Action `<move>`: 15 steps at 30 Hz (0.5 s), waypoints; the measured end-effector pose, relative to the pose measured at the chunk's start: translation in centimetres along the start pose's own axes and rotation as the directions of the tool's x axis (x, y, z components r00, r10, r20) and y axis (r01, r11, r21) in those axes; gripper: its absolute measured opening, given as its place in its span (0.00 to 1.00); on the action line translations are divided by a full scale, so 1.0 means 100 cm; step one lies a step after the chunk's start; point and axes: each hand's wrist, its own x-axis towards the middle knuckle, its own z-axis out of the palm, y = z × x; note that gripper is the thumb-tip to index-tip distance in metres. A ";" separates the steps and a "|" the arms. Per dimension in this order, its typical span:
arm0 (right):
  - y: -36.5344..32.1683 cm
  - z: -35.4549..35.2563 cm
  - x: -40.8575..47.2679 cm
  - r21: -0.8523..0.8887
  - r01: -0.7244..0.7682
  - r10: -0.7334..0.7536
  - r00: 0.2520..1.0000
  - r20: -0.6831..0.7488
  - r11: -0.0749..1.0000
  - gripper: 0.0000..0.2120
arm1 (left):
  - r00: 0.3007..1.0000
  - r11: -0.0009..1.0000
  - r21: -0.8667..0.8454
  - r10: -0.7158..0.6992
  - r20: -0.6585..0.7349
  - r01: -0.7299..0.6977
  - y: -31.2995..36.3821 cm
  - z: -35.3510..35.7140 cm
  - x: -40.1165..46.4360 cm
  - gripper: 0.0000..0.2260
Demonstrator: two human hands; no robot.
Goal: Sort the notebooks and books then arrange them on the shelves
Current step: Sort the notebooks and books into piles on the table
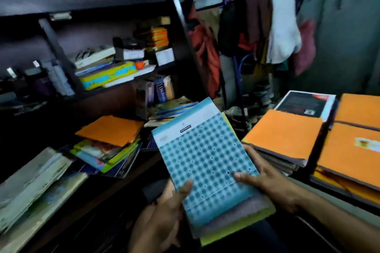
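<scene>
Gripped from both sides — left hand (164, 209) and right hand (267, 178) with thumbs pinching checked notebook (205, 162) held before shelves (86, 2) — still sorting, probably needing placement on a matching pile.

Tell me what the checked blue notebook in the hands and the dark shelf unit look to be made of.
Checked blue notebook: paper with a thin card cover, printed, slightly glossy by the soft sheen; it bows a little between the left hand and right hand. Dark shelf unit: probably laminated board or painted wood, with smooth, flat, dark panels; blur leaves the finish open.
</scene>
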 end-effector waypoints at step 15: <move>-0.050 -0.164 -0.155 -0.002 -0.088 0.072 0.822 -0.566 0.996 0.12 | 0.958 0.984 -0.054 -0.150 0.243 0.167 -0.020 0.245 0.050 0.25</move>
